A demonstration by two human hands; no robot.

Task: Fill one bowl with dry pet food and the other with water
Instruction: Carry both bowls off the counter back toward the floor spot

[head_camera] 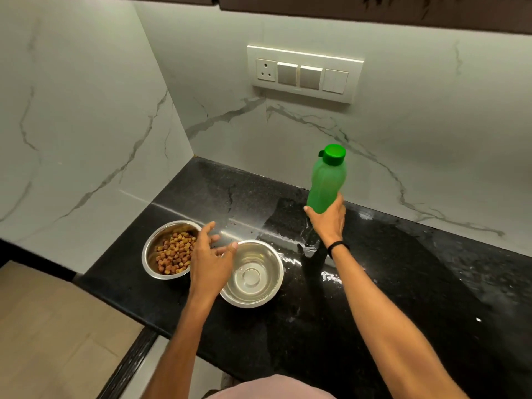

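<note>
A black stone worktop (403,283) filled the lower right and centre of the frame, glossy and wet in patches, meeting white marbled walls with a switch panel (305,73) in the upper centre. Toward the lower left of the worktop stood two steel bowls, close together. The left bowl (152,251) held brown and tan dry pet food (174,251), perhaps a third full. The right bowl (256,295) showed a clear bottom; it seemed to hold a little water, though I could not be sure.

The green bottle (326,177) was right of centre, cap (334,154) on, gripped around its lower part by the right hand (328,220). Whether its base touched the worktop was hidden by the hand. The left hand (210,260) hovered open, fingers spread, between the two bowls and held nothing.

The risks, as I judged them: the worktop looked slick, so a bowl could slide if nudged by the left hand, scattering kibble. Pouring from height or too fast could splash water over the rim into the food beside it. A wet bottle might also slip in the grip.
</note>
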